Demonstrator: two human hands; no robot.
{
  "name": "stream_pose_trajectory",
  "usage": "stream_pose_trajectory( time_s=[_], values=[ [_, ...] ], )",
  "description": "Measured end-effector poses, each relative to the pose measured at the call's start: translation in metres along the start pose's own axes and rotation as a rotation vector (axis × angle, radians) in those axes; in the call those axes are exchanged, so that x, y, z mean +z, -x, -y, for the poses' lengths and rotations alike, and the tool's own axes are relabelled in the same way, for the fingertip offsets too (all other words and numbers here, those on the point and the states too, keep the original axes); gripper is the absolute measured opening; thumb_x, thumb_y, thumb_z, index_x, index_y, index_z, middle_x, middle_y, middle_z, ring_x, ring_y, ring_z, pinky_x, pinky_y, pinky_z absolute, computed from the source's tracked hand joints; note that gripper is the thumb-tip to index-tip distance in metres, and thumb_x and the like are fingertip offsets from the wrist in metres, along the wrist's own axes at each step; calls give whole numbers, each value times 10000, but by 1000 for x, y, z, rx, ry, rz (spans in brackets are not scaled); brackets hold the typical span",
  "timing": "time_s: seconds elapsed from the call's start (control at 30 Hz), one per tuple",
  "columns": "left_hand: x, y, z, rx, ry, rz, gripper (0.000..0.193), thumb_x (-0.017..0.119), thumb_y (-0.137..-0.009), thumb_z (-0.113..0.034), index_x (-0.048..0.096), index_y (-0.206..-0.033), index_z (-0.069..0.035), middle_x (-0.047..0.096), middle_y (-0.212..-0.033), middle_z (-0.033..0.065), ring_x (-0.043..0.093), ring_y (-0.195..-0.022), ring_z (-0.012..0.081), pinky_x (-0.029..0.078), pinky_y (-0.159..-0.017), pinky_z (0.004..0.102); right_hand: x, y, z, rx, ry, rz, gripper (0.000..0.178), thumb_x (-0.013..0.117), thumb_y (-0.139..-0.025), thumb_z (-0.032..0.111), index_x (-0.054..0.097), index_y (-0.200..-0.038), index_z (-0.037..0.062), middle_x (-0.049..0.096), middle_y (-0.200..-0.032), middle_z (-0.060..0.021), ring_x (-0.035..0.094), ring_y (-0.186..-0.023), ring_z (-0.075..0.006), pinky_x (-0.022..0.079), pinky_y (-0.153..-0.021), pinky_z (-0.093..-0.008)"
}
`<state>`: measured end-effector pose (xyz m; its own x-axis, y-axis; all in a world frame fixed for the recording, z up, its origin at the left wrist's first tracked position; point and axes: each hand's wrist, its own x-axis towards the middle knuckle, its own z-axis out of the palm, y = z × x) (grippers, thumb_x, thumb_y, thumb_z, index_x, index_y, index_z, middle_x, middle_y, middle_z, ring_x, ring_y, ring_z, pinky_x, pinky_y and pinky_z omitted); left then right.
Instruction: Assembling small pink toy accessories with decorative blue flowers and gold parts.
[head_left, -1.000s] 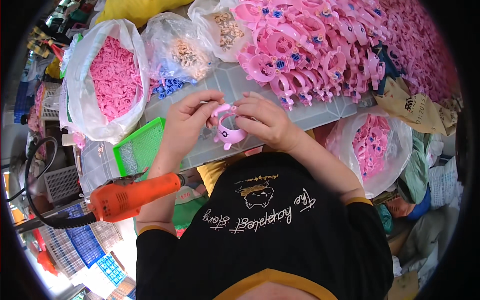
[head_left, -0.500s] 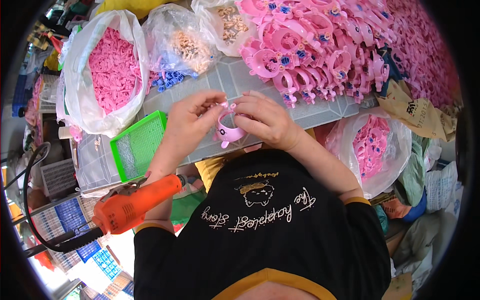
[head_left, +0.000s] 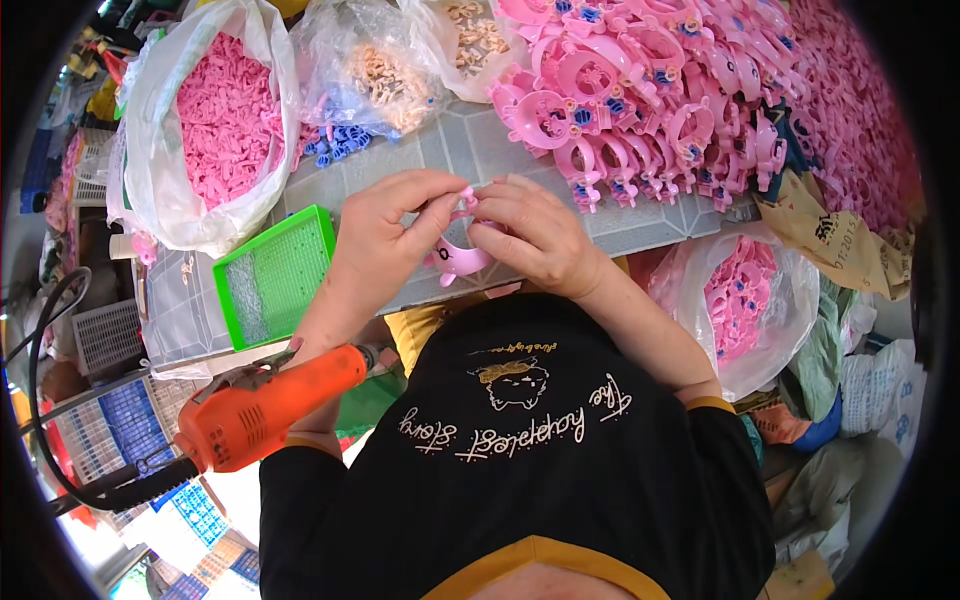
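Between my two hands is a pink plastic ring-shaped part [head_left: 462, 262] with a dark eye-like mark, its rounded body hanging toward me. My left hand [head_left: 385, 235] is closed, thumb and index finger pinching a small pink piece [head_left: 469, 197] at the ring's upper end. Whether that piece is separate or belongs to the ring, I cannot tell. My right hand [head_left: 548, 238] is closed around the ring's right side, its fingertips meeting the left ones at the top. The right fingers cover much of the ring.
An orange power screwdriver [head_left: 270, 408] hangs by my left forearm. Beyond it lies a green tray [head_left: 328, 250] of small metal pieces. Bags of pink [head_left: 228, 120] and beige parts [head_left: 392, 85], blue pieces [head_left: 345, 143] and a pink heap [head_left: 640, 90] line the grey table [head_left: 440, 145].
My left fingertips have come up and right, closer to the right ones, with the small pink piece between them. The ring is more covered by the right fingers. The view has shifted slightly.
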<state>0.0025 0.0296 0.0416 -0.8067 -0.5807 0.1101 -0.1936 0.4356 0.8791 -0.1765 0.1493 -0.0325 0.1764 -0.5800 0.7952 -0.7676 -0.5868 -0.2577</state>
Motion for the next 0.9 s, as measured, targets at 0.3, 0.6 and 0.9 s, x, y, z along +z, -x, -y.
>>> stream_pose_trajectory(
  time_s=[0.3, 0.6, 0.9],
  values=[
    [6, 3, -7, -47, -61, -106, 169, 704, -908, -46, 754, -1060, 7, 746, -915, 91, 688, -792, 135, 538, -705, 265, 3, 0, 1, -52, 90, 15, 262, 691, -791, 114, 667, -1042, 42, 672, -1112, -134, 683, -1036, -317, 564, -912, -477],
    [4, 2, -3, 64, -166, -97, 142, 717, -879, -25, 755, -1012, 7, 721, -870, 88, 680, -762, 147, 529, -667, 274, -1, -7, -1, -102, 90, 55, 279, 687, -769, 123, 662, -1028, 25, 656, -1101, -130, 674, -1022, -310, 555, -918, -476],
    [-1, 4, -9, 40, -259, 43, 110, 700, -877, -40, 730, -954, 33, 684, -828, 111, 657, -708, 182, 517, -632, 305, -2, -10, 2, -242, 129, 154, 286, 688, -759, 142, 664, -1013, 10, 647, -1092, -126, 672, -1004, -304, 564, -912, -454]
  ],
)
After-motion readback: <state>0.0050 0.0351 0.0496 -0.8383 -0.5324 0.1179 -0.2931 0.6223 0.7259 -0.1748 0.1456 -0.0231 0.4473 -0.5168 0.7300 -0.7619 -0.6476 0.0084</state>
